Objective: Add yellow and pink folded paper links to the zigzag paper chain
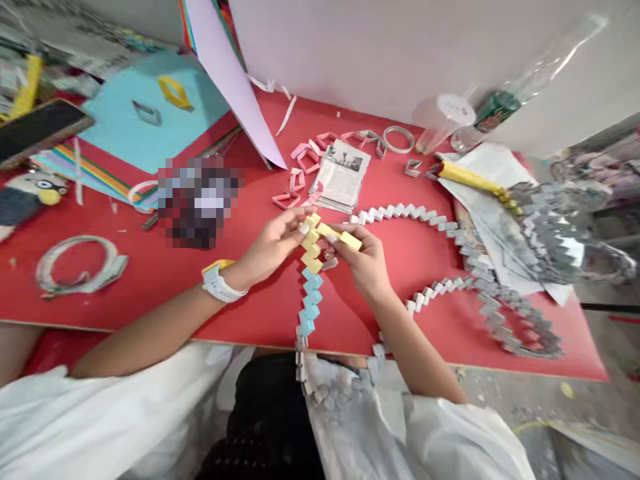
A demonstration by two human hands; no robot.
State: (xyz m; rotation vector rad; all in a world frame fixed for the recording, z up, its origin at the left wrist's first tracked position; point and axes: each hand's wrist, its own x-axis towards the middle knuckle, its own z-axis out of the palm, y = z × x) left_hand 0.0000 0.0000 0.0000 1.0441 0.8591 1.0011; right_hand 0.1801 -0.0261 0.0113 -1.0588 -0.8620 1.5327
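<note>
Our left grip [273, 243] pinches the top yellow link of a folded paper chain [312, 293]. Our right grip [365, 257] is closed on a yellow strip [341, 235] that touches that link. The chain runs toward 6 o'clock, yellow then blue, across the red bench [150, 267] and over its edge. Pink links [299, 160] lie at 12 o'clock, and a grey chain [400, 212] curves away at 3 o'clock.

One yellow-and-blue paper chain [312, 267] is held by two hands, the left hand [273, 243] and the right hand [367, 263]. Beyond them, about seven pink folded links [299, 160] and one newspaper stack [341, 177] are counted. Right of the right hand, one grey paper chain [450, 230] is counted.
</note>
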